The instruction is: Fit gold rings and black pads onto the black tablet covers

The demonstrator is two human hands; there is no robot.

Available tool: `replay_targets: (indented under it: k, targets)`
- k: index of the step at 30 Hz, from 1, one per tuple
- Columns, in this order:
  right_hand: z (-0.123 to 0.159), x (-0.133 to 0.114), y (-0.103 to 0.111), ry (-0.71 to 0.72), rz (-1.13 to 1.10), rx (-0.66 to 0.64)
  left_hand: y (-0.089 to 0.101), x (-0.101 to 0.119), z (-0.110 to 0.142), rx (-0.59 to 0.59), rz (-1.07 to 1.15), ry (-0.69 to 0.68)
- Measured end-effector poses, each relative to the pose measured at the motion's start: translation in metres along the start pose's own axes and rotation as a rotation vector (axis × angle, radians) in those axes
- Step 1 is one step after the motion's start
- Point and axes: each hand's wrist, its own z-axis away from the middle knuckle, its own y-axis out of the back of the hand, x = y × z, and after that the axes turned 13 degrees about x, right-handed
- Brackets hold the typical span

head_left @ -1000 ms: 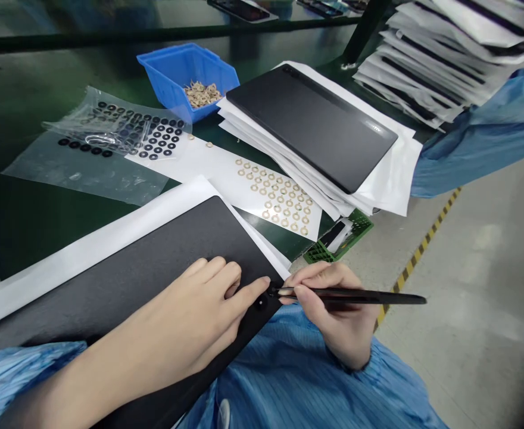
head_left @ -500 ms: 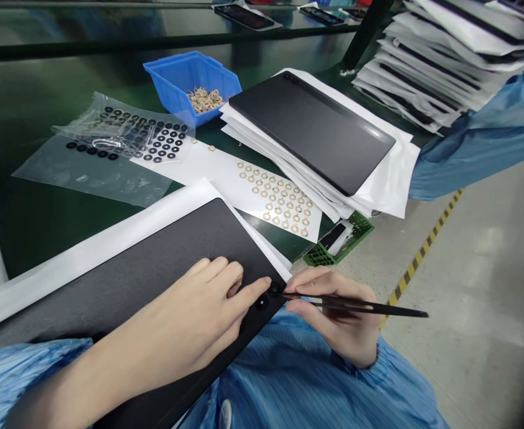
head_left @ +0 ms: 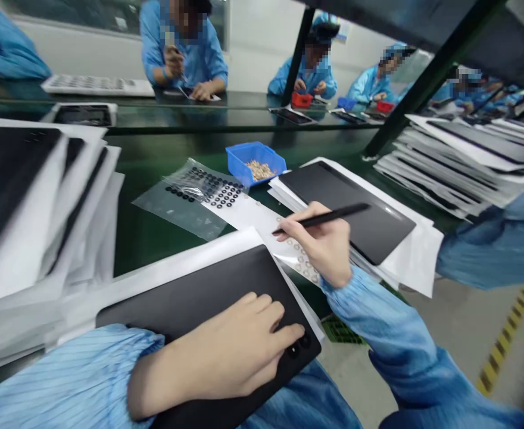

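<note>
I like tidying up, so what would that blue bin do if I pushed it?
The blue bin looks straight-sided and rigid, so it probably won't bend. It's low and wide, so likely slides before tipping. The loose tan pieces inside might jostle.

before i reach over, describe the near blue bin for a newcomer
On the green workbench, beyond the right hand, a dark tablet tops a stack. Just left of that stack's far end stands an open blue bin. Unlike the blue container farther back, it shows tan pieces.
</note>
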Motion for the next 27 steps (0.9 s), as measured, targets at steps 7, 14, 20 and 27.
replay_targets:
  k: [7,14,20,27]
  targets:
    - [-0.049,0.047,-0.096,0.145,0.248,-0.393,0.0,-0.003,0.001,0.048,-0.055,-0.049]
    - [-0.055,0.045,-0.093,0.167,0.303,-0.48,-0.004,-0.003,0.001,0.074,-0.046,-0.071]
    - [-0.076,0.039,-0.061,0.06,0.395,-0.649,0.004,-0.026,0.002,0.23,-0.161,0.305]
    - [-0.084,0.037,-0.041,-0.127,0.387,-1.039,0.011,-0.064,0.006,0.353,-0.314,0.639]
